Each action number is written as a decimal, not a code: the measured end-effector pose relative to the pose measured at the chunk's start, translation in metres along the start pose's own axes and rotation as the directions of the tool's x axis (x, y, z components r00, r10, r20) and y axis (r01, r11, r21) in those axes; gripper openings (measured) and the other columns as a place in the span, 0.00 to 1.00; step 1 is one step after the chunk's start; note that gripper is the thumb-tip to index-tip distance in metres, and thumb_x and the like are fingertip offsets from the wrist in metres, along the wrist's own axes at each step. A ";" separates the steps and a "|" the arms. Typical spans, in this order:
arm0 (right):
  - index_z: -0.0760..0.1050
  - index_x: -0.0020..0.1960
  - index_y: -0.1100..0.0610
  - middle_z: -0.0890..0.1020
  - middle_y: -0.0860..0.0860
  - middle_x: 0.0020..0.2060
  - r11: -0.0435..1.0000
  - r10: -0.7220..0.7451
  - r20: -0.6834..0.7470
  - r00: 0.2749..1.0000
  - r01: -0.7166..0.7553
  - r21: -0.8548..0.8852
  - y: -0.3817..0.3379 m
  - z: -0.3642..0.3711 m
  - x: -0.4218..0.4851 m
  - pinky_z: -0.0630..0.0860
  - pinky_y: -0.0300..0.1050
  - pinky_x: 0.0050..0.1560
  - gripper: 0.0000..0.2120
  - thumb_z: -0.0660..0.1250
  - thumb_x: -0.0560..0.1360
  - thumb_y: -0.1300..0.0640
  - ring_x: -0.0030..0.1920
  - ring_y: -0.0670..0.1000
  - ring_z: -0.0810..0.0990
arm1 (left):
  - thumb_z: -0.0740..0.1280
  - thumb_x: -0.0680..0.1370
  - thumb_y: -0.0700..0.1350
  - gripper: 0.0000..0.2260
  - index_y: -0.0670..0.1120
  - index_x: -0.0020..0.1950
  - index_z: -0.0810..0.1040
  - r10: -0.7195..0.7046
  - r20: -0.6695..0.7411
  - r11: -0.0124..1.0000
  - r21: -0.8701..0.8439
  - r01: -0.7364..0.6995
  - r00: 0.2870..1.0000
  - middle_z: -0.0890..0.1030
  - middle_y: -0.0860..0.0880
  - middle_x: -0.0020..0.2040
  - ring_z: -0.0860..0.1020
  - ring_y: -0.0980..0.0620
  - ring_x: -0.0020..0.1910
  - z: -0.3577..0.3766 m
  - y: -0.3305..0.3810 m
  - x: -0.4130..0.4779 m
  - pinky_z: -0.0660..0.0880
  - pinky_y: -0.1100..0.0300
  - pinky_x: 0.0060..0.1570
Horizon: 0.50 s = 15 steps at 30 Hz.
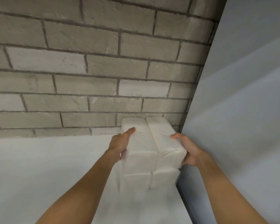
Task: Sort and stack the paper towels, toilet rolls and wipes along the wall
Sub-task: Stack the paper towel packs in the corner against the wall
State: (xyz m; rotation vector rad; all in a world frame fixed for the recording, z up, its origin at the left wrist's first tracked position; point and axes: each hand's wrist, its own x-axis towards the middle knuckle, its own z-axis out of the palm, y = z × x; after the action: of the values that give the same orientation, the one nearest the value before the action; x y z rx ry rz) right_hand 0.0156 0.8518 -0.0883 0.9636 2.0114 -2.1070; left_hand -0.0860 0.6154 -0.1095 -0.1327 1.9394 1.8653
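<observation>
Two white plastic-wrapped paper towel packs [152,139] lie side by side on top of a stack, pushed into the corner by the brick wall. Under them more white packs [136,178] show in the lower layer. My left hand [120,143] grips the left side of the top left pack, thumb on its top face. My right hand [187,148] grips the right front corner of the top right pack, fingers curled over its edge.
A grey brick wall [87,70] runs behind the stack. A pale blue-grey panel [241,110] closes the right side. The stack stands on a white surface [39,167] that stretches to the left.
</observation>
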 end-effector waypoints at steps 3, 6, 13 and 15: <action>0.77 0.59 0.55 0.84 0.60 0.51 1.000 -0.009 0.001 1.000 0.009 -0.005 -0.003 0.000 -0.001 0.76 0.59 0.55 0.24 0.71 0.67 0.45 0.53 0.62 0.82 | 0.67 0.55 0.77 0.48 0.47 0.67 0.73 0.000 0.014 0.999 0.037 -0.001 1.000 0.82 0.45 0.56 0.80 0.41 0.55 -0.001 0.004 -0.007 0.74 0.41 0.60; 0.77 0.59 0.57 0.85 0.60 0.50 0.999 -0.040 -0.009 0.999 0.040 -0.025 -0.006 0.002 -0.001 0.78 0.59 0.56 0.22 0.72 0.69 0.46 0.53 0.61 0.83 | 0.64 0.60 0.77 0.46 0.49 0.68 0.72 -0.008 0.020 0.999 0.037 0.007 1.000 0.79 0.45 0.60 0.76 0.39 0.60 -0.005 0.006 -0.012 0.69 0.35 0.64; 0.77 0.61 0.58 0.83 0.55 0.53 0.948 -0.287 -0.223 0.932 0.244 -0.203 -0.014 0.019 -0.013 0.80 0.54 0.55 0.24 0.73 0.68 0.48 0.50 0.57 0.83 | 0.59 0.78 0.66 0.32 0.47 0.75 0.65 0.021 -0.027 0.999 0.036 -0.020 0.999 0.71 0.45 0.70 0.72 0.40 0.66 -0.019 0.003 -0.025 0.68 0.41 0.65; 0.74 0.66 0.56 0.79 0.53 0.60 0.902 -0.383 -0.314 0.868 0.280 -0.328 -0.016 0.028 -0.025 0.77 0.49 0.58 0.27 0.71 0.70 0.48 0.56 0.56 0.80 | 0.59 0.79 0.64 0.30 0.48 0.75 0.65 0.049 -0.044 0.998 0.046 -0.047 0.998 0.72 0.45 0.69 0.73 0.41 0.62 -0.027 0.003 -0.033 0.70 0.42 0.64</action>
State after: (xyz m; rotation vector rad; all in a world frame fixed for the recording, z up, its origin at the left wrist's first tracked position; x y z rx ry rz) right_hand 0.0179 0.8194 -0.0636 1.0969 2.7537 -1.8086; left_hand -0.0640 0.5815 -0.0940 -0.1161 2.0297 1.8627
